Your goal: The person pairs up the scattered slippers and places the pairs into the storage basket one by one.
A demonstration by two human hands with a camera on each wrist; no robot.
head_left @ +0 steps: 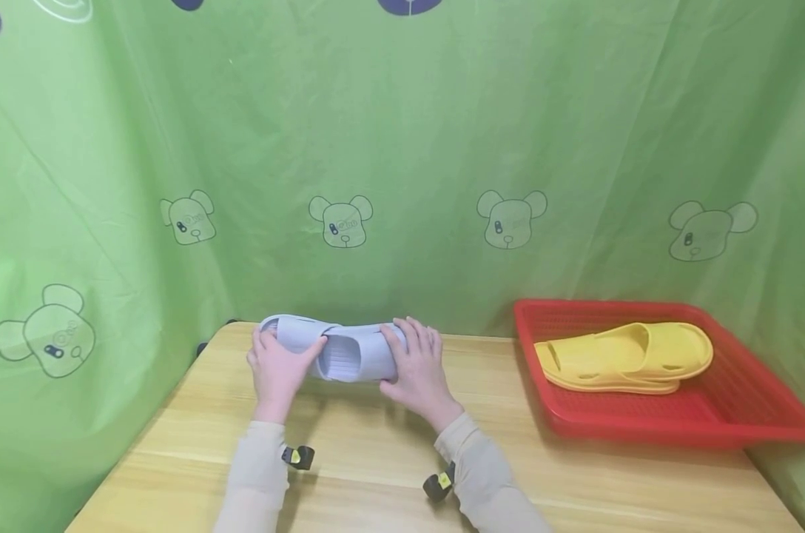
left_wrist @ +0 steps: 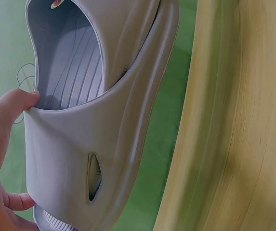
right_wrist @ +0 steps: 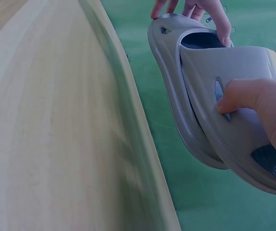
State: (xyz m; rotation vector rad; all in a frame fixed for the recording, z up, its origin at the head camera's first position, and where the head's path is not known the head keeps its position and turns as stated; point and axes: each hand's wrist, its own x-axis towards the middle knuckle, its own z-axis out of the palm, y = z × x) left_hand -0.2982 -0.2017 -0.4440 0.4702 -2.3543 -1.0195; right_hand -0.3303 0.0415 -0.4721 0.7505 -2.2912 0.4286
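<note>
Two pale blue-grey slippers (head_left: 376,354), fitted one against the other, are held up over the far part of the wooden table. At their left end my left hand (head_left: 279,369) grips them, its thumb at the edge of an opening in the upper. My right hand (head_left: 419,369) holds the right end with the fingers over the top. In the right wrist view the right thumb presses by the slot in the side of the near slipper (right_wrist: 243,60). The left wrist view shows the slipper's strap (left_wrist: 60,139) and ribbed footbed from close up.
On the right of the table (head_left: 349,474) stands a red plastic basket (head_left: 642,431). A pair of yellow slippers (head_left: 615,354) lies stacked inside it. A green curtain (head_left: 416,274) with bear heads printed on it hangs behind the table and along its sides.
</note>
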